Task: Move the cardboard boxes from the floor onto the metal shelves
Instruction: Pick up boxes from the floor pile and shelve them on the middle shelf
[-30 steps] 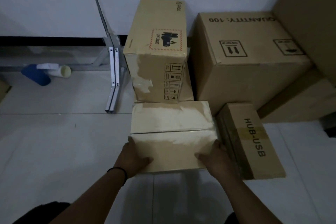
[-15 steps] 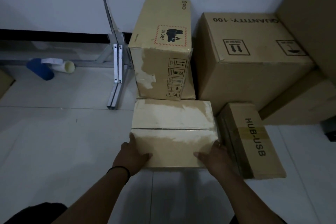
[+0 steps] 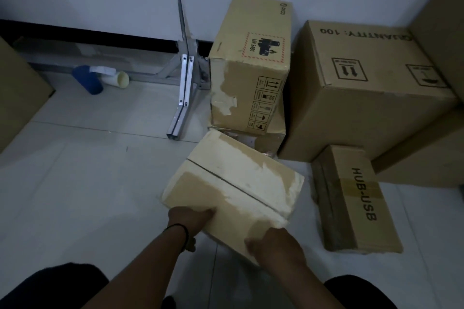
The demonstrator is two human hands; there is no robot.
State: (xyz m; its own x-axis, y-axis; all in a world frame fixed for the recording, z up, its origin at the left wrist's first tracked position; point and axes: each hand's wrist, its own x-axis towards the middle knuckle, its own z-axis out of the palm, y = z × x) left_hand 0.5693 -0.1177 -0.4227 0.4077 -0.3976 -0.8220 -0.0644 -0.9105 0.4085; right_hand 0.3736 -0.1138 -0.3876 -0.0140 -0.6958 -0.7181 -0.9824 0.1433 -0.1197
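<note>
**Pale box gripped at its near edge, turned askew on the tiles**

White floor tiles run up to a light wall with a dark skirting strip. A metal frame leg stands on the tiles near the wall, with a blue roll and a cream tube lying to its left. Brown cardboard crowds the right side: an upright box with warning labels, a large box printed QUANTITY: 100, and a long flat box marked HUB-USB on the floor in front of it. The edge of another carton shows at far left.

The pale box sits in the middle foreground, skewed so its far corner points toward the labelled box; its top is split by a seam. Whether its near end is clear of the floor cannot be told.

Both forearms reach forward from below. The left hand, a dark band at the wrist, clamps the near-left edge, thumb on top and fingers curled under. The right hand grips the near-right corner, fingers wrapped around the side.
</note>
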